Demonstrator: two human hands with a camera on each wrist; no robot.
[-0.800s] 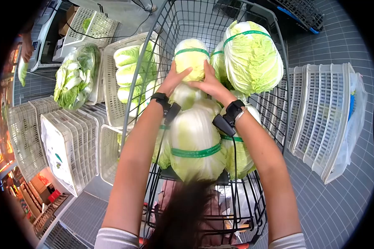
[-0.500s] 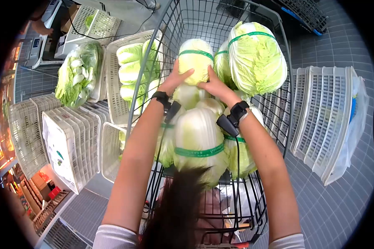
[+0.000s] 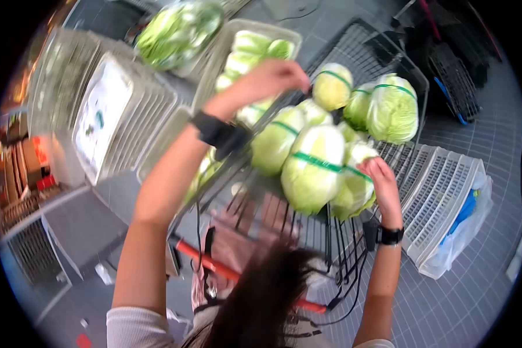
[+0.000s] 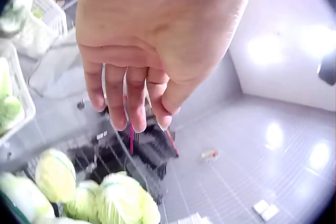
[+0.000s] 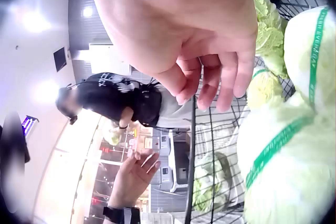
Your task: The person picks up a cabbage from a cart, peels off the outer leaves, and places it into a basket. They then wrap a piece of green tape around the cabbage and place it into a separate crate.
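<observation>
Several napa cabbages with green bands fill a wire cart (image 3: 405, 155). The biggest cabbage (image 3: 313, 168) lies at the near end. My left hand (image 3: 275, 74) is raised above the cart's left rim, fingers hanging relaxed and holding nothing; the left wrist view shows the left hand (image 4: 131, 113) high over the cabbages (image 4: 55, 174). My right hand (image 3: 381, 177) is at the right side of the near cabbages. In the right wrist view my right hand (image 5: 210, 87) has loosely curled fingers beside a banded cabbage (image 5: 294, 161) and holds nothing.
A white basket (image 3: 284, 32) with more cabbages and a bag of greens (image 3: 177, 29) stand left of the cart. Stacked white crates (image 3: 107, 116) lie at the left, more crates (image 3: 441, 197) at the right. The cart's red handle (image 3: 214, 264) is near me. A person in black (image 5: 115, 98) stands beyond.
Both hands have let go of the far cabbage. The left hand rose to the left, the right hand dropped back to the near right cabbages. My head turned, so the view swung.
</observation>
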